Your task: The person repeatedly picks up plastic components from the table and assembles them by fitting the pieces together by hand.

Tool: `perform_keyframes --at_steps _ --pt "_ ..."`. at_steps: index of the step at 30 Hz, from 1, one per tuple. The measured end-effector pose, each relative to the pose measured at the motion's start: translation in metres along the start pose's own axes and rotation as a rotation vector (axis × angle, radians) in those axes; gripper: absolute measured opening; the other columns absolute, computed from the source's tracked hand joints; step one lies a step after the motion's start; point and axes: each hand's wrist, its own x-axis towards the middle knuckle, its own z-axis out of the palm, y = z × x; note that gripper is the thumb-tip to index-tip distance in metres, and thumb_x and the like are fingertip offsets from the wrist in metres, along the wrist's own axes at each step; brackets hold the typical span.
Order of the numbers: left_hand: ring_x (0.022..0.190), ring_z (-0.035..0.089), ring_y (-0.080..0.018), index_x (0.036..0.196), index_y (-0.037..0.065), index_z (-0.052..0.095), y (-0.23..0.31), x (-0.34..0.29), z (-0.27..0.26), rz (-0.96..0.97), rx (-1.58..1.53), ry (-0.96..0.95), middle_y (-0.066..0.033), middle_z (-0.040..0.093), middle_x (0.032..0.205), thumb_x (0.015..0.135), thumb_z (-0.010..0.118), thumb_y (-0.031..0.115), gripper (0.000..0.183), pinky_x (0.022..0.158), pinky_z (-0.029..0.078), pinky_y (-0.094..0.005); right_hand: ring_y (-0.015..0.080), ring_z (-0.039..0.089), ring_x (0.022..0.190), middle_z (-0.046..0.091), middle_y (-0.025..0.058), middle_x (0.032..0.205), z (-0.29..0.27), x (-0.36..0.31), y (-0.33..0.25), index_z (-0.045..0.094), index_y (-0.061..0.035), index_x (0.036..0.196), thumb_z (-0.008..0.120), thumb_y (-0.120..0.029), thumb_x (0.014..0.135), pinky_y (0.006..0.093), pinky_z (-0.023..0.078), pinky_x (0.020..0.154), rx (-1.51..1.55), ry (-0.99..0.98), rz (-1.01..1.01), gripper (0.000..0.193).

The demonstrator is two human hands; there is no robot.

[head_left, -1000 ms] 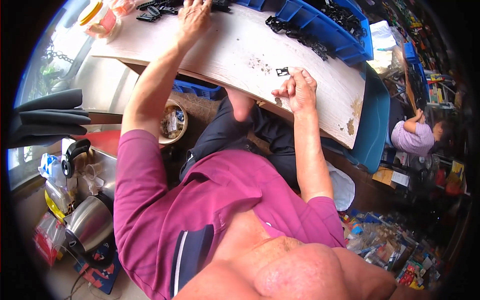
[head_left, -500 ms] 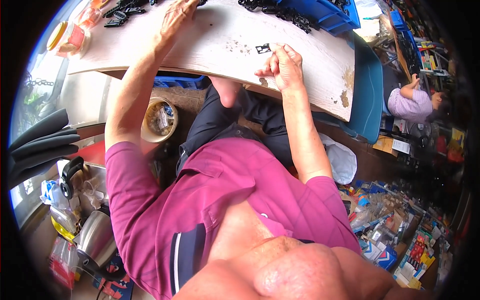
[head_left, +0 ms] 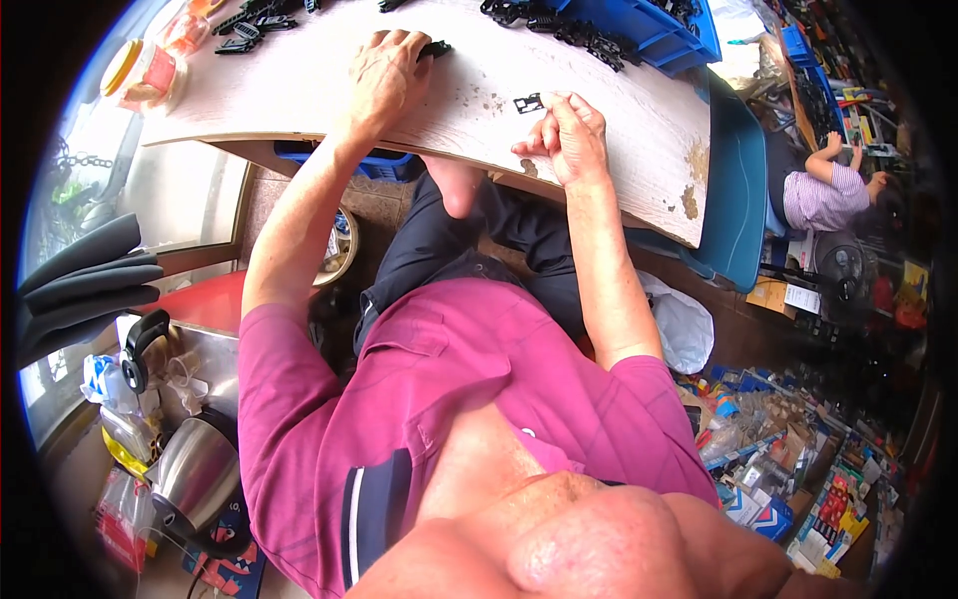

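Between the thumb and fingers of my right hand (head_left: pixel 574 140) is a small flat black plastic piece with cut-outs (head_left: pixel 529 103), held just over the table (head_left: pixel 479 90). My left hand (head_left: pixel 389 82) lies over the table to the left, its fingers curled around a dark plastic part (head_left: pixel 436 49) that pokes out past the fingertips. Most of that part is hidden under the hand. Farther back on the tabletop are loose black plastic parts (head_left: pixel 244 40) at the left and a heap of similar ones (head_left: pixel 574 35) at the right.
A blue crate (head_left: pixel 664 35) of black parts stands at the far right. A lidded jar (head_left: pixel 140 75) sits at the table's left end. Beyond the right edge is a teal chair (head_left: pixel 733 190). A bucket (head_left: pixel 344 245) stands below; another person (head_left: pixel 823 195) sits at far right.
My left hand has come back from the far side of the table, moving nearer and rightward with a dark part in it. My right hand has barely moved.
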Motion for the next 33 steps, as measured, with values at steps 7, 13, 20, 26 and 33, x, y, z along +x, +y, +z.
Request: perform_keyframes --at_steps 7,13,20,26,33 --pt "0.089 0.065 -0.02 0.12 0.007 0.063 0.067 -0.017 0.001 -0.378 -0.83 -0.056 -0.0096 0.066 0.108 0.09 0.067 0.021 0.033 0.077 0.054 -0.0316 0.0139 0.053 0.044 0.045 0.0004 0.048 -0.002 0.0 0.001 0.059 -0.0054 0.079 0.063 -0.016 0.091 0.04 0.059 0.05 -0.05 -0.026 -0.011 0.017" --pt "0.078 0.061 -0.0105 0.125 0.003 0.059 0.091 -0.022 0.034 -0.292 -1.383 -0.385 -0.0044 0.066 0.093 0.09 0.064 0.014 0.037 0.069 0.052 -0.0267 0.0116 0.049 0.043 0.047 -0.0008 0.049 -0.006 0.004 0.005 0.064 -0.0053 0.086 0.067 -0.016 0.09 0.0285 0.046 0.043 -0.161 -0.049 -0.059 0.012" --pt "0.067 0.059 -0.0089 0.113 0.0 0.061 0.102 -0.02 0.04 -0.466 -1.487 -0.309 -0.0051 0.066 0.089 0.09 0.065 0.012 0.026 0.062 0.052 -0.0239 0.0114 0.046 0.04 0.047 -0.0007 0.05 0.002 0.002 0.004 0.063 -0.0059 0.088 0.072 -0.018 0.087 0.0271 0.043 0.041 -0.145 0.08 -0.067 0.015" --pt "0.08 0.062 -0.0115 0.1 0.003 0.058 0.108 -0.018 0.033 -0.747 -1.544 0.002 -0.0064 0.065 0.092 0.088 0.071 0.014 0.02 0.072 0.053 -0.0244 0.0143 0.051 0.039 0.045 0.0017 0.047 0.014 -0.003 -0.006 0.063 -0.0024 0.084 0.076 -0.024 0.084 0.0321 0.052 0.043 -0.187 0.064 0.036 0.025" --pt "0.081 0.058 -0.0102 0.104 0.003 0.058 0.118 -0.02 0.021 -0.807 -1.607 0.095 -0.0049 0.065 0.089 0.086 0.072 0.017 0.027 0.075 0.048 -0.0246 0.0175 0.053 0.037 0.049 0.0054 0.047 0.013 -0.001 -0.004 0.065 0.0034 0.088 0.078 -0.024 0.082 0.0307 0.047 0.037 -0.129 0.101 0.042 0.031"
